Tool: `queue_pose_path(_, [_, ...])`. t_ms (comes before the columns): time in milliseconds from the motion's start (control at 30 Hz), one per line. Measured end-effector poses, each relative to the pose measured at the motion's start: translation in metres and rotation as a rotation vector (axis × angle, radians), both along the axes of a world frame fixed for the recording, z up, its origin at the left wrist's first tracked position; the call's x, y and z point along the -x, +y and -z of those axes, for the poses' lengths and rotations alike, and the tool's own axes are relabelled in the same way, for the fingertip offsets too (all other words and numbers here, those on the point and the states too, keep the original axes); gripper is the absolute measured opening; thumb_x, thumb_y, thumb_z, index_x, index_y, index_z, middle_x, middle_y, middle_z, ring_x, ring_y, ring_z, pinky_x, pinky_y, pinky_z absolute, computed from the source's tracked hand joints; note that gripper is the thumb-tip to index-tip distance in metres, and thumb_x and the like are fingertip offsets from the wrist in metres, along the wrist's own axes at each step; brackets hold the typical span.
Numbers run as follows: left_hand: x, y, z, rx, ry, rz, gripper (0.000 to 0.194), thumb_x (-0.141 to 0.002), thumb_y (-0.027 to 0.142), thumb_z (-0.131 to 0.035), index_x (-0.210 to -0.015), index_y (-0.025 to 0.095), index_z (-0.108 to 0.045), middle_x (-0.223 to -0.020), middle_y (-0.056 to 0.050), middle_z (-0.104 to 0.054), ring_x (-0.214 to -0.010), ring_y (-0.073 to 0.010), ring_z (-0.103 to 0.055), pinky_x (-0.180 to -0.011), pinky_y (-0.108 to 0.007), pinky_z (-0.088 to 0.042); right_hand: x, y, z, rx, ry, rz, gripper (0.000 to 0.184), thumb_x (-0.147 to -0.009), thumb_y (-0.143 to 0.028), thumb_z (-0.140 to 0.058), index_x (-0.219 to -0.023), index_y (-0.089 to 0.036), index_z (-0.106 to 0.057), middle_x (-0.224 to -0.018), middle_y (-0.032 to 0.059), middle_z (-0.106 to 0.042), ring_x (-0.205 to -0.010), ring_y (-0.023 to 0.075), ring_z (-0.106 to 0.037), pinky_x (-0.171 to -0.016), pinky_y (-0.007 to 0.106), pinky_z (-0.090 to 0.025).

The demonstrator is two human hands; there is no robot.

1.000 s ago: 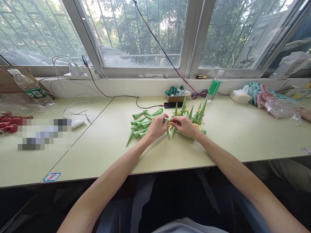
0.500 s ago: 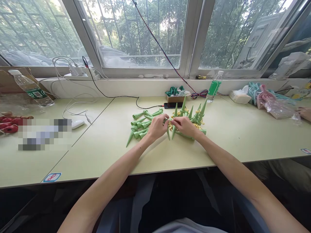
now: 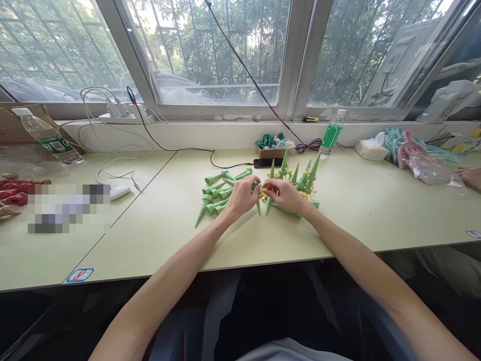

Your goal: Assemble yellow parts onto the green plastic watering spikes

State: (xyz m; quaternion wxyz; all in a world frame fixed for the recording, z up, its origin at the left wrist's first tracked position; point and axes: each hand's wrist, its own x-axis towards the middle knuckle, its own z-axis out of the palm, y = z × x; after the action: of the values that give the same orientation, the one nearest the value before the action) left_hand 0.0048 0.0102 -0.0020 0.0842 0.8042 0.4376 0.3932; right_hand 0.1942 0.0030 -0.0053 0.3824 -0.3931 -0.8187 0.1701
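Note:
My left hand is closed around a green plastic spike, its tapered tip pointing down just above the table. Close beside it, my right hand has thumb and fingers pinched near the spike's top; what they hold is too small to make out. Another green spike points down just under the right fingertips. Left of my hands lies a pile of green spikes with ribbed caps. Behind and beside my right hand, several green spikes stand tip up among small yellow pieces.
Behind the pile are a black phone on a cable and a small cardboard box. A water bottle and a tissue pack stand to the right. Another person's hand shows at the far right. Red items lie far left.
My right fingertips have drawn slightly apart from my left hand. The tip of the held spike has shifted a little to the left.

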Motion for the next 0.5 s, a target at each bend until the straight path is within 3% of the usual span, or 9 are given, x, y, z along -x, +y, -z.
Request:
queue_pose_path(167, [-0.0005,-0.0005,0.0003,-0.009,-0.011,0.006,0.010,-0.090,0.014,-0.057,-0.094,0.018,-0.066,-0.091,-0.005,-0.072,-0.076,-0.0165,-0.064,-0.071,-0.029,-0.047,0.0000,0.0024,0.0020,-0.012,-0.009,-0.004,0.020,-0.096,-0.031,-0.055,-0.083,-0.018,-0.063,-0.075,0.0032,-0.066,-0.063,0.0136,-0.052,-0.062,0.027,-0.039])
queue_pose_path(333, [-0.0010,-0.0011,-0.0003,-0.027,-0.020,0.026,0.009,-0.091,0.015,-0.058,-0.094,0.018,-0.066,-0.092,-0.005,-0.072,-0.075,-0.0160,-0.063,-0.074,-0.029,-0.048,-0.0006,0.0024,0.0023,0.010,-0.052,0.018,0.040,-0.101,-0.039,-0.046,-0.066,-0.019,-0.049,-0.059,-0.0014,-0.051,-0.055,0.0114,-0.038,-0.056,0.028,-0.031])
queue_pose_path(400, [-0.0012,-0.0011,-0.0004,-0.026,-0.019,0.024,0.009,-0.091,0.015,-0.058,-0.095,0.018,-0.066,-0.092,-0.005,-0.072,-0.075,-0.0158,-0.063,-0.074,-0.029,-0.048,-0.0005,0.0014,0.0014,0.014,-0.045,0.025,0.041,-0.102,-0.040,-0.045,-0.067,-0.019,-0.051,-0.060,-0.0013,-0.051,-0.055,0.0114,-0.039,-0.057,0.028,-0.031])
queue_pose_path(500, [-0.0011,-0.0007,-0.0004,-0.018,-0.010,0.010,0.010,-0.091,0.015,-0.058,-0.095,0.018,-0.066,-0.091,-0.005,-0.071,-0.073,-0.0158,-0.063,-0.072,-0.029,-0.047,-0.0003,-0.0003,-0.0002,0.016,-0.007,0.029,0.028,-0.099,-0.040,-0.051,-0.084,-0.018,-0.062,-0.068,0.0002,-0.061,-0.058,0.0123,-0.046,-0.060,0.027,-0.036])
